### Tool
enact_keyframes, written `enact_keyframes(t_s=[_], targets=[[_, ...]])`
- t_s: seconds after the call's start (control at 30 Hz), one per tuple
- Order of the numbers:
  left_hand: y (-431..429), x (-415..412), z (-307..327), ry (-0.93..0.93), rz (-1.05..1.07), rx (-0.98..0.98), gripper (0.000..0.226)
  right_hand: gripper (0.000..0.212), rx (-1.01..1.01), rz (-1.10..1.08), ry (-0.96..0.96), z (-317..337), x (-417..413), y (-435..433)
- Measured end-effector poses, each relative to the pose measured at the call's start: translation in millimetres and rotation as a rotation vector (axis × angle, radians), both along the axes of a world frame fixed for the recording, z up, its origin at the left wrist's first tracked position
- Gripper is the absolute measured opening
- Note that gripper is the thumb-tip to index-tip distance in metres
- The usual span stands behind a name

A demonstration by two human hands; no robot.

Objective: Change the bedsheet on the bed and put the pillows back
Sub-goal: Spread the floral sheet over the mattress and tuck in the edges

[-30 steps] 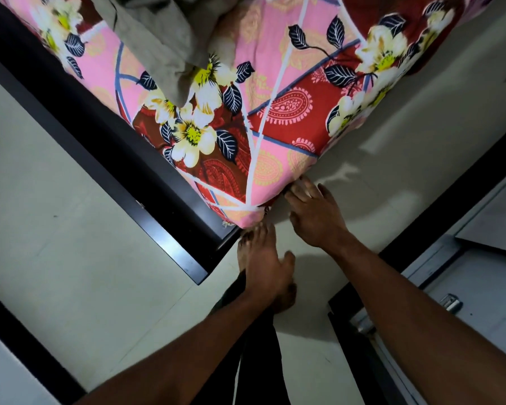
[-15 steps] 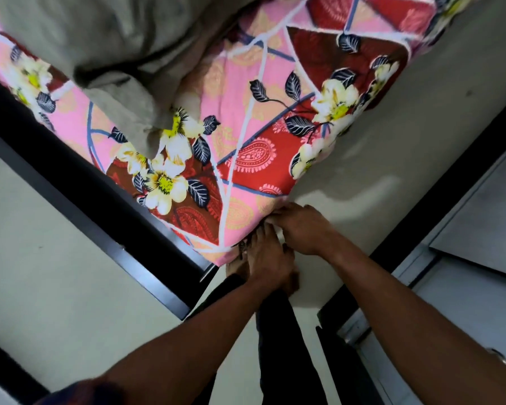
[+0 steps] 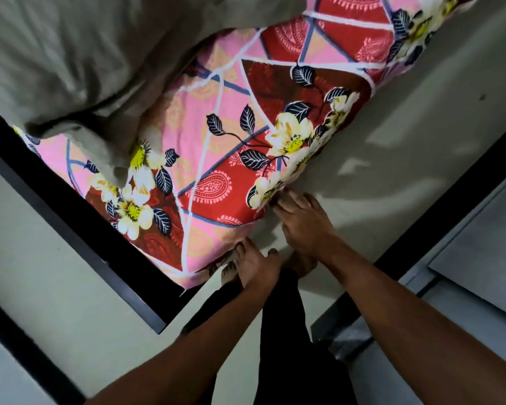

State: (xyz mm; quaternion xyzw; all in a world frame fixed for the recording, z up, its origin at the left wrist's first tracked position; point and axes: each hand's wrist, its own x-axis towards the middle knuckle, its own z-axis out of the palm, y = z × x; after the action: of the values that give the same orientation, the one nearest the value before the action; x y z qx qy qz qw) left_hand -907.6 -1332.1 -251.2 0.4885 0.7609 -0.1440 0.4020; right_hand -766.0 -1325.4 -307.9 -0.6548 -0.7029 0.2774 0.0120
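A pink and red floral bedsheet [image 3: 216, 159] covers the mattress, whose corner points toward me. My left hand [image 3: 256, 268] is at that corner, its straight fingers pressing the sheet's lower edge in under the mattress. My right hand [image 3: 303, 222] is a little further along the side edge. Its extended fingertips touch the sheet where a white flower wraps over the edge. A grey pillow or cloth [image 3: 94, 59] lies on the sheet at the upper left.
The black bed frame [image 3: 79, 229] runs diagonally along the sheet's left side and ends near my legs. Pale floor [image 3: 392, 135] lies to the right of the mattress. A grey cabinet [image 3: 479, 258] with a dark edge stands at the right. My bare feet [image 3: 301, 263] stand below the hands.
My right hand has slid from the corner further along the mattress side edge. My left hand has stayed at the corner. The view has moved closer to the bed.
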Motion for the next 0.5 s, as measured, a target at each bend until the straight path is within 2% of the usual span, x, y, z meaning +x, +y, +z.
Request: enact_keyframes(t_s=[0.07,0.13,0.2,0.27,0.37,0.43,0.5], targets=[[-12,7,9,-0.028,-0.049,-0.003,0.090,0.062,-0.048,0.007,0.002,-4,2,-2],[-16,15,11,-0.083,-0.113,0.073,0.092,0.068,-0.086,-0.010,0.011,-5,1,0],[-11,22,5,-0.131,-0.278,0.196,0.087,0.072,-0.114,-0.016,0.049,-1,-1,3],[-3,24,-11,-0.074,-0.425,0.288,0.083,0.074,-0.083,0.002,0.067,0,5,5],[8,30,-20,-0.006,-0.531,0.205,0.087,0.082,-0.093,0.025,0.149,0,20,12],[10,34,-22,0.013,-0.519,0.192,0.086,0.075,-0.140,0.037,0.197,6,25,20],[13,43,-28,0.054,-0.442,0.257,0.078,0.056,-0.039,0.014,0.238,13,25,22]])
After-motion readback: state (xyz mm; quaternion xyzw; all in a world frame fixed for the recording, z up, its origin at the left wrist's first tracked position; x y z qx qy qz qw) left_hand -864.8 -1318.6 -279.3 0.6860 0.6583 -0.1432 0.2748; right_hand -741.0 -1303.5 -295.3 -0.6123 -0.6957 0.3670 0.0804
